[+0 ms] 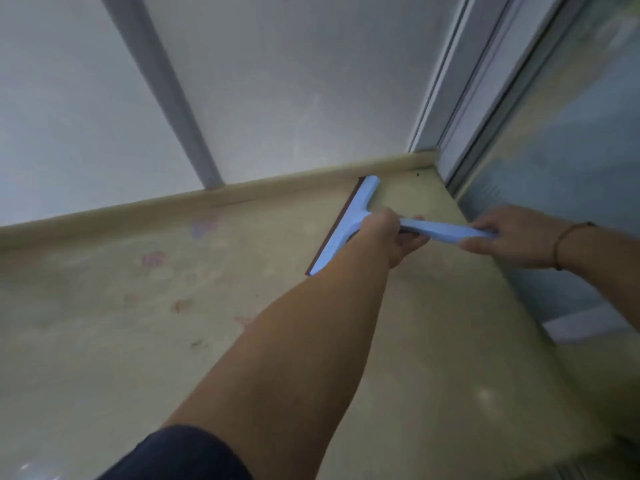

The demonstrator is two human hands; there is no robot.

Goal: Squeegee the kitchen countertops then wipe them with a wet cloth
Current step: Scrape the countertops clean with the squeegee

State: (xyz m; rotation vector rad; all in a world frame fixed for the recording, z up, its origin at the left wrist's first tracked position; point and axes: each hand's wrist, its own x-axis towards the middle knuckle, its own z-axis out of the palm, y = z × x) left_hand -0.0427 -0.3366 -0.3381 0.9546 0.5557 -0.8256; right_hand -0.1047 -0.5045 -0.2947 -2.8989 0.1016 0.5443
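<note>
The tabletop [173,341] fills most of my view, beige and smeared, with faint reddish and purplish marks left of the middle. A low raised lip [242,188] runs along its far edge, under a pale wall [277,81]. On the right the tabletop ends at a window frame [460,109] with blurred glass.

The squeegee [349,230] lies in the far right corner. Its light blue head stands across the tabletop, the dark rubber edge on the left side and down on the surface, the far tip just beside the lip. The handle runs off to the right.

My left grip [388,237] reaches in from below on a bare forearm with a dark sleeve, fingers curled round the handle just where it meets the head. My right grip [509,237] comes from the right edge, a thin band on its wrist, fingers and thumb pinching the handle's free end. The two grips sit near each other with a short bare stretch of handle between them.
</note>
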